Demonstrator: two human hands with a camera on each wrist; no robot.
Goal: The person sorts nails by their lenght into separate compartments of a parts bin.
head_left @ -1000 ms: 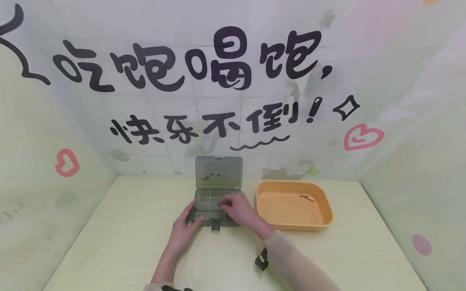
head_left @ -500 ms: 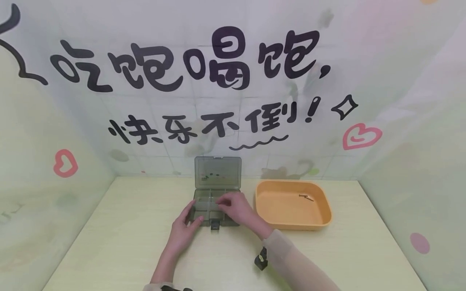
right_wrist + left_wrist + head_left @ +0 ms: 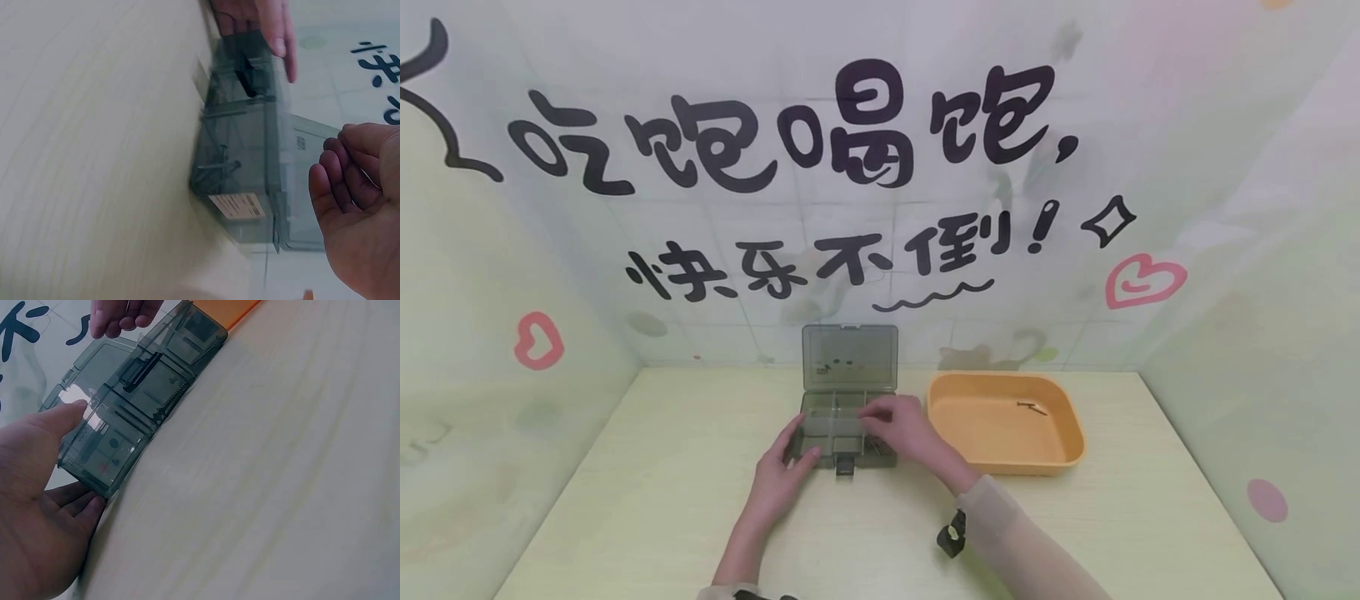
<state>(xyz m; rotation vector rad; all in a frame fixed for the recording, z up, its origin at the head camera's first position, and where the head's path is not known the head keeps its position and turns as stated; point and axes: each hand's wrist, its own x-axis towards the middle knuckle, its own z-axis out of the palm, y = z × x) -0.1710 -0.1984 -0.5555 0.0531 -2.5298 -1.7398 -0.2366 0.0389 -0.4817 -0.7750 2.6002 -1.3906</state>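
Observation:
A smoky clear compartment box [image 3: 847, 447] stands on the table, its lid [image 3: 850, 357] raised at the back. My left hand [image 3: 781, 477] grips the box's left side, thumb on the rim and fingers round the side wall. Over the right part of the box hovers my right hand [image 3: 901, 425], thumb and fingertips brought together; whether a small piece is pinched there I cannot tell. Several dark screws [image 3: 220, 167] lie in the front right compartment. A spring-like piece [image 3: 167, 400] shows through the front wall in the left wrist view.
To the right of the box sits an orange tray [image 3: 1000, 437] holding a few dark screws [image 3: 1032, 407]. A black latch [image 3: 845, 465] hangs at the box's front. Behind stands a printed wall [image 3: 737, 333] with lettering; side walls flank the table.
My right hand has shifted right from the middle compartments, uncovering the screws in the front right one. The left hand and the box stay in place.

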